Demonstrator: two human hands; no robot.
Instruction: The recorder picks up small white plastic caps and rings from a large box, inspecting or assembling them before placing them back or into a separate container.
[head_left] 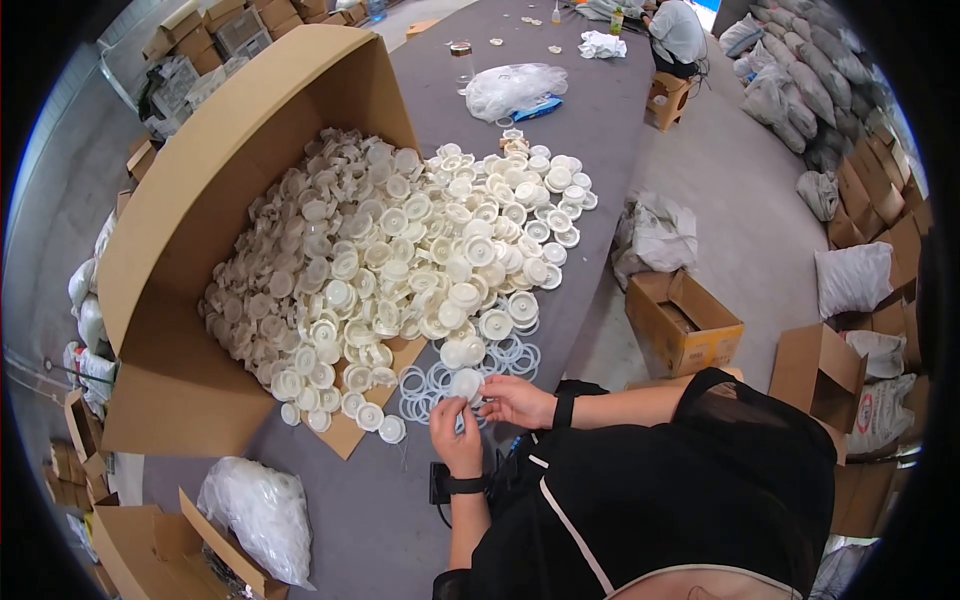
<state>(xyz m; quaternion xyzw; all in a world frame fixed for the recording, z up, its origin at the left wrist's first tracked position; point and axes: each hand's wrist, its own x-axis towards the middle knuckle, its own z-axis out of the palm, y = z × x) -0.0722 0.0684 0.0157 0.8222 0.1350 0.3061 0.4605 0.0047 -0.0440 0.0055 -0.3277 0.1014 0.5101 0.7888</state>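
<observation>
A white round plastic cap (466, 384) is held up between my two hands at the near edge of the pile. My right hand (515, 402) pinches its right side with the fingertips. From below, the closed fingers of my left hand (457, 437) meet the cap's lower edge; whether they also hold a ring cannot be made out. Translucent pale-blue rings (519, 357) lie loosely around and behind my hands. Just beyond them a large heap of similar white caps (400, 240) spills from a tipped cardboard box (190, 210) onto the grey tabletop (590, 120).
A clear plastic bag (515, 92) and a glass jar (461, 62) stand farther up the table. Near left lie a stuffed plastic bag (258, 510) and an open carton (150, 540). Another carton (700, 345) is on the floor at right. A person (678, 40) sits at the far end.
</observation>
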